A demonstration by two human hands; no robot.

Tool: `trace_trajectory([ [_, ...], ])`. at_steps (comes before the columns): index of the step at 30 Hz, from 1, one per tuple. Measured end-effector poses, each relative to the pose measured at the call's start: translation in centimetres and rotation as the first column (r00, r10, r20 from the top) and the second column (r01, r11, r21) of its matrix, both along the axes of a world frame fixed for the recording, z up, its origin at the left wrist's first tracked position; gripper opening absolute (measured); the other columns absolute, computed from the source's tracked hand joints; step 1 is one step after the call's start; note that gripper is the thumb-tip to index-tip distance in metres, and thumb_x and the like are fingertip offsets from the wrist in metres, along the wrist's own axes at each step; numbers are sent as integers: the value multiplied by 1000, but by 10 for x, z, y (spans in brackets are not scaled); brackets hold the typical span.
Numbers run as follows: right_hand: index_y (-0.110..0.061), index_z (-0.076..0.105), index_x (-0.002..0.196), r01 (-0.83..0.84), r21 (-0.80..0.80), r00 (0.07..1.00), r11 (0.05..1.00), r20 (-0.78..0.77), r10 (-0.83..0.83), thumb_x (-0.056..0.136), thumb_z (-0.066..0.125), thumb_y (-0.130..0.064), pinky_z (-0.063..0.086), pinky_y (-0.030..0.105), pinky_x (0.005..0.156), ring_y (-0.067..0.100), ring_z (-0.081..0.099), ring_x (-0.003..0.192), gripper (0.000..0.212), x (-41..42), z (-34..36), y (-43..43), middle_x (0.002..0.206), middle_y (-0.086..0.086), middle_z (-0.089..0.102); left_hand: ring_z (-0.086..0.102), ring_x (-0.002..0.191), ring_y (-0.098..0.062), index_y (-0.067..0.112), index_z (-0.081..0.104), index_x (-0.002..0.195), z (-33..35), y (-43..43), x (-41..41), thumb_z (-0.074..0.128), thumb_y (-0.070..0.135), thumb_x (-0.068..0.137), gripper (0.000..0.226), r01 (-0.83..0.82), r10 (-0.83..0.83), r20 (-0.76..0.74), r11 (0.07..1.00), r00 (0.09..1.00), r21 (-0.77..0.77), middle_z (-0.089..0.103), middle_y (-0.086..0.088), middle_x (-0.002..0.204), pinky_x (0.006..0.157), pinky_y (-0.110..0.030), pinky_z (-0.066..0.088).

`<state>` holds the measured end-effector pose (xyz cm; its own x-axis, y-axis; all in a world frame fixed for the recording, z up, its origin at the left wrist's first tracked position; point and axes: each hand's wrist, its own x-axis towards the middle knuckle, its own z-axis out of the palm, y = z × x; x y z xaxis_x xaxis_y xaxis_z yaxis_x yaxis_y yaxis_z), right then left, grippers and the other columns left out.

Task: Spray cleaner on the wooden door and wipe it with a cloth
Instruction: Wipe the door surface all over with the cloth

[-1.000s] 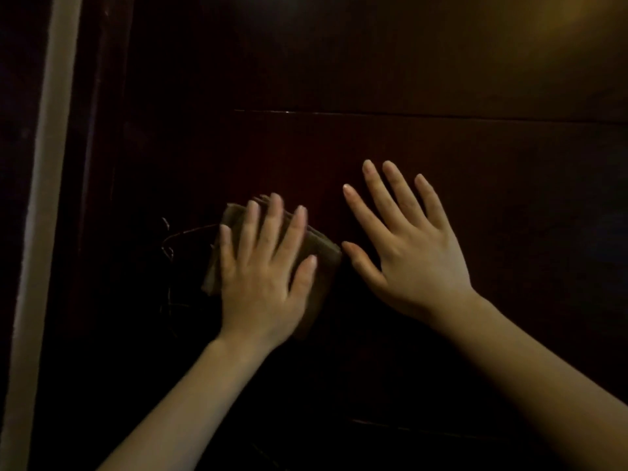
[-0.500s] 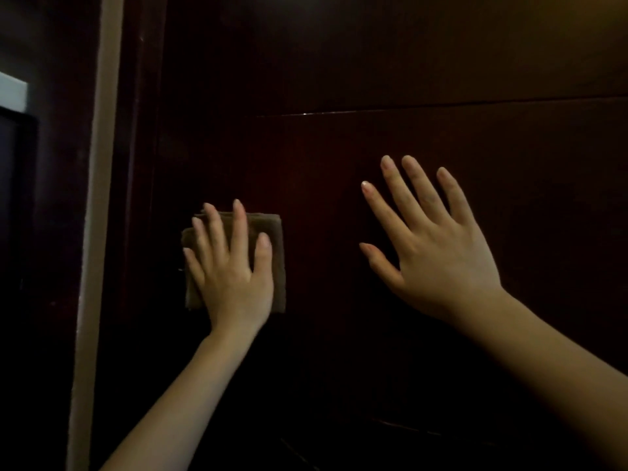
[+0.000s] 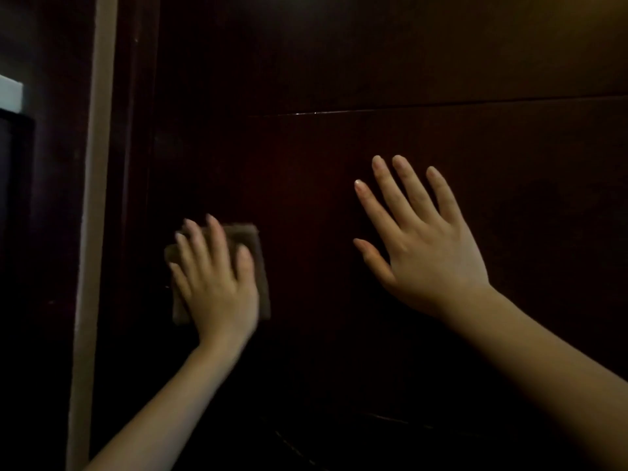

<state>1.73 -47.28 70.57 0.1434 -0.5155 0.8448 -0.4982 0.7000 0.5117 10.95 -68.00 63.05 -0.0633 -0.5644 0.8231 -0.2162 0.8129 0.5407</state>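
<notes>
A dark wooden door (image 3: 339, 62) fills most of the view in dim light. My left hand (image 3: 215, 283) lies flat on a folded brownish cloth (image 3: 261, 263) and presses it against the door's left part. The cloth's right and top edges show past my fingers. My right hand (image 3: 424, 246) rests flat on the door with its fingers spread, to the right of the cloth, and holds nothing. No spray bottle is in view.
A pale vertical strip of the door frame (image 3: 91, 232) runs down the left side. Left of it are a dark wall and a small white patch (image 3: 10, 93). A thin horizontal seam (image 3: 441, 105) crosses the door above my hands.
My left hand has slid the cloth leftward across the door, toward the frame, and turned it more upright. My right hand has stayed flat on the door.
</notes>
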Motion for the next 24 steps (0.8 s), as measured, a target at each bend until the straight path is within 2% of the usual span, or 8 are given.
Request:
trace_trajectory([
  [3, -12, 28, 144, -3, -1, 1000, 1000, 4, 3, 92, 26, -50, 8, 48, 114, 29, 13, 142, 65, -1, -1, 1, 153, 15, 21, -4, 144, -23, 22, 2, 147, -48, 10, 0, 12, 53, 95, 62, 59, -9, 157, 947, 988, -316, 1, -7, 156, 115, -41, -6],
  [5, -11, 29, 144, -7, -3, 1000, 1000, 1, 7, 92, 26, -50, 8, 48, 114, 29, 13, 142, 65, -1, 0, 0, 152, 15, 21, -1, 143, -23, 23, 4, 147, -39, -7, 3, 15, 53, 95, 61, 65, 4, 173, 920, 985, -388, 3, -6, 155, 116, -42, -3],
  [7, -11, 30, 144, -5, -1, 1000, 1000, -10, 5, 92, 27, -50, 8, 48, 114, 29, 14, 142, 65, -1, 0, 0, 152, 15, 22, -3, 143, -20, 26, 3, 145, -12, -18, 6, 16, 53, 91, 62, 42, -11, 105, 954, 994, -296, 2, -3, 155, 116, -46, 0],
  [9, -11, 30, 144, -2, 3, 1000, 1000, -12, 2, 92, 27, -51, 7, 48, 113, 29, 14, 142, 65, -1, 1, 0, 152, 16, 22, -7, 144, -17, 29, 1, 145, 12, -22, 7, 12, 55, 89, 63, 31, -28, 22, 991, 999, -127, -1, 0, 157, 116, -46, -3],
  [11, -11, 30, 144, -3, 5, 1000, 1000, -11, 3, 92, 27, -50, 7, 48, 113, 30, 15, 142, 65, 0, 1, 0, 152, 16, 23, -9, 144, -15, 29, 4, 147, 14, -17, 4, 9, 56, 88, 65, 20, -22, -36, 999, 999, -40, -2, 1, 158, 116, -45, -5],
  [13, -11, 29, 144, -7, 10, 1000, 1000, -11, 7, 92, 26, -50, 7, 48, 113, 30, 15, 141, 65, 0, 1, 0, 152, 16, 23, -8, 144, -16, 28, 4, 147, -11, -4, 3, 7, 57, 88, 66, 50, -51, -35, 998, 998, -39, -1, 1, 157, 116, -45, -5],
  [18, -13, 26, 146, 15, 19, 1000, 1000, -6, -14, 92, 25, -52, 4, 47, 113, 30, 12, 142, 66, -1, 1, 1, 154, 15, 19, -7, 144, -19, 28, 1, 146, -96, 14, -2, 9, 55, 95, 58, 82, -53, 139, 974, 989, -211, -4, 1, 155, 115, -41, -7],
  [24, -13, 24, 146, 5, 22, 1000, 1000, -22, -5, 93, 24, -51, 2, 46, 113, 30, 11, 143, 65, -1, 1, 1, 154, 15, 18, -4, 144, -23, 25, 4, 144, -34, 9, -5, 15, 48, 93, 57, 44, -44, 5, 988, 999, -150, 3, -7, 157, 115, -49, -2],
])
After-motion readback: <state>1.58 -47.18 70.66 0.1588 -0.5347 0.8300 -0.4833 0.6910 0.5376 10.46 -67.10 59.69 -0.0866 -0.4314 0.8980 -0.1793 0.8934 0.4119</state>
